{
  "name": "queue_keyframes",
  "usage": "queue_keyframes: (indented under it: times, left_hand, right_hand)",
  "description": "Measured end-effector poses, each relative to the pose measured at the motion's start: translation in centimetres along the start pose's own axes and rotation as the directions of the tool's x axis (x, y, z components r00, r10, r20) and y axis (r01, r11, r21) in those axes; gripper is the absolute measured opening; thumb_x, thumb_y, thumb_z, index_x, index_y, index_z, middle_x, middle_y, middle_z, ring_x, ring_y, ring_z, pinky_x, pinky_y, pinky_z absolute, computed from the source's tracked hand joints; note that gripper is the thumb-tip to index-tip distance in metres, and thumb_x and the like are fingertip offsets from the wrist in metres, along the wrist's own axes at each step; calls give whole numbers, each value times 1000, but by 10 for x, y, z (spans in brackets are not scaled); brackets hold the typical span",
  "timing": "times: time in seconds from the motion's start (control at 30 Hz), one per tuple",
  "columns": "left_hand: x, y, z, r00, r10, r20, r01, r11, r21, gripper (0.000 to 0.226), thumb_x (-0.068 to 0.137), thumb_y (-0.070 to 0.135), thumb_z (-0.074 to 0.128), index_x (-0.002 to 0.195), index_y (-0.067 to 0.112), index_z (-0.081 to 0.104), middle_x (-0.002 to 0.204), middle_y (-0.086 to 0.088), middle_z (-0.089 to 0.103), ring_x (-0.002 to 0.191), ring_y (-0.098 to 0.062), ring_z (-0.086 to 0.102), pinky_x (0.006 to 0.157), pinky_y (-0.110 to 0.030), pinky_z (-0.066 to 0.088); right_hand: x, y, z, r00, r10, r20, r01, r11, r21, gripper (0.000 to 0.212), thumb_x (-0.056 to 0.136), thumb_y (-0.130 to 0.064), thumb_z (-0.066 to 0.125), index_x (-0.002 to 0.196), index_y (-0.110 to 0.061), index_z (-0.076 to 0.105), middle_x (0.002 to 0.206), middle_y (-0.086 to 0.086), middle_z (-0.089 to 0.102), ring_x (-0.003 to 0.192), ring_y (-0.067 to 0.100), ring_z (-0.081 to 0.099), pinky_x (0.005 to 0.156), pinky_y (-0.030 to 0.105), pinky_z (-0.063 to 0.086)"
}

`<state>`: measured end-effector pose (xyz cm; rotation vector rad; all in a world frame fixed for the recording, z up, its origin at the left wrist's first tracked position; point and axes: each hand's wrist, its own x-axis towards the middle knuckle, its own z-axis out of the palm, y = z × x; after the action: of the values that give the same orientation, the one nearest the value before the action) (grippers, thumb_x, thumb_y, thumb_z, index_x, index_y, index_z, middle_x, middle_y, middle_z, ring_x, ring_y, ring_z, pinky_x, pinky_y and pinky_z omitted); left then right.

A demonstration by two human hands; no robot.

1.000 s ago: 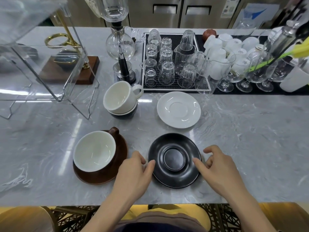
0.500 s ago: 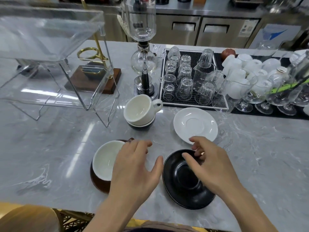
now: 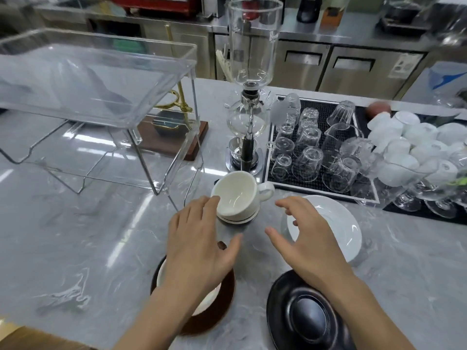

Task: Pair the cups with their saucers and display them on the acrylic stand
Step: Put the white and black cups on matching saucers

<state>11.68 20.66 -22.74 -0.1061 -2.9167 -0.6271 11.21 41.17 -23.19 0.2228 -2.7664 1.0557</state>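
Both hands (image 3: 199,238) open, white cup (image 3: 237,195) betw. fingertips

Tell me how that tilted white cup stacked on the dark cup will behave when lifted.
The white cup sits tilted in the dark cup, so it probably rocks or slides if nudged. Its glossy glaze suggests a slippery grip; the handle looks safer. It appears ceramic: rigid, likely to chip against the cup below. The left hand nears its rim.

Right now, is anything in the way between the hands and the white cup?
Nothing visible. The left hand already reaches the white cup's rim, and only bare counter lies between the cup and the right hand.
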Motion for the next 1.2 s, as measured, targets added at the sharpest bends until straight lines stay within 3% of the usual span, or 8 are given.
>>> queue_keyframes:
  times: [0.13,0.23,0.47,0.67,0.8,0.9,1.07,1.2]
  left_hand:
    - [24,-3,1,1000,2,22,0,993,-116,74,75,52,72,138,19,53,137,2,58,129,-23,53,105,-45,46]
    - [37,-4,4,997,11,76,8,970,-242,80,70,53,74,139,21,49,135,6,54,126,-17,49,102,-34,43]
    - [59,-9,11,994,63,89,-34,955,-296,87,59,62,68,134,21,50,129,6,54,117,-14,49,94,-31,43]
    - [68,-13,19,986,106,129,-70,964,-258,98,56,59,76,141,30,38,140,10,44,125,-13,45,94,-30,40]
    - [73,-11,23,980,110,163,-63,962,-266,103,55,65,75,144,32,35,143,13,40,126,-13,47,96,-34,46]
    - [78,-9,26,973,115,201,-56,960,-276,109,55,69,72,149,30,33,146,14,39,128,-10,45,95,-27,41]
    - [82,-11,29,972,96,216,-34,960,-277,110,53,70,74,149,33,32,147,12,43,127,-12,48,93,-26,38]
    - [83,-11,29,975,89,201,-29,958,-285,110,51,70,74,147,35,34,144,12,46,126,-9,47,92,-24,34]
  right_hand:
    - [18,1,6,1000,-16,21,16,1000,1,46,82,-30,73,124,-26,56,122,-15,53,105,-9,46,89,-1,33]
    - [29,4,8,1000,-12,22,12,1000,9,48,81,-27,75,125,-22,56,123,-13,53,108,-9,44,92,-7,26]
    - [47,8,13,1000,-5,28,5,1000,0,55,83,-31,75,133,-23,52,122,-18,49,99,-4,47,84,18,39]
    - [53,10,16,999,9,52,-10,1000,28,53,85,-30,74,133,-23,54,124,-12,57,100,4,54,86,26,47]
    - [56,12,17,998,22,63,-26,998,64,51,84,-23,74,132,-23,56,117,-12,59,94,5,54,86,30,51]
    - [58,14,18,998,34,61,-40,993,109,43,86,-20,72,127,-25,59,109,-13,62,88,7,58,82,28,52]
    - [63,15,20,997,48,56,-57,985,163,27,94,-19,64,121,-20,64,101,-10,67,83,4,59,72,9,45]
    - [67,15,20,996,59,64,-71,974,215,17,96,-15,61,111,-17,67,90,-5,69,80,12,64,73,27,51]
